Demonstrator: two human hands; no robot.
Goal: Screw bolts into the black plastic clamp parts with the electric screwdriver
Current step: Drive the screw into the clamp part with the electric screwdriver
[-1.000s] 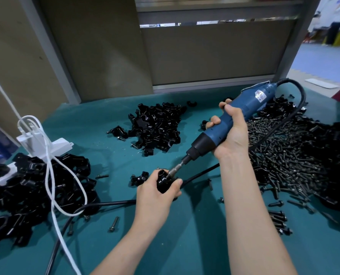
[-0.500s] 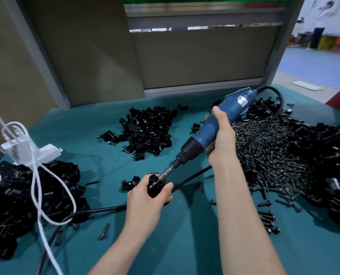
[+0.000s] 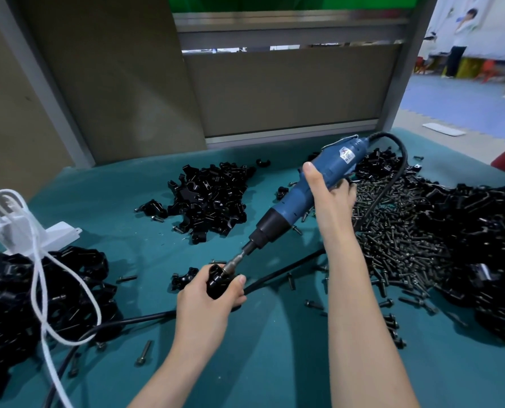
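My left hand grips a black plastic clamp part just above the teal table. My right hand holds the blue electric screwdriver by its body, tilted down to the left. Its metal bit sits in the top of the clamp part; any bolt there is hidden. A wide heap of black bolts lies right of my right forearm. Another clamp part lies just left of my left hand.
Piles of black clamp parts lie at centre back, far left and far right. The screwdriver's black cable crosses the table under my hands. A white cord and white block sit left. Loose bolts are scattered.
The view has tilted up and shifted, so everything sits a little lower and further left in frame. Both hands keep the same hold, with the bit still in the clamp part.
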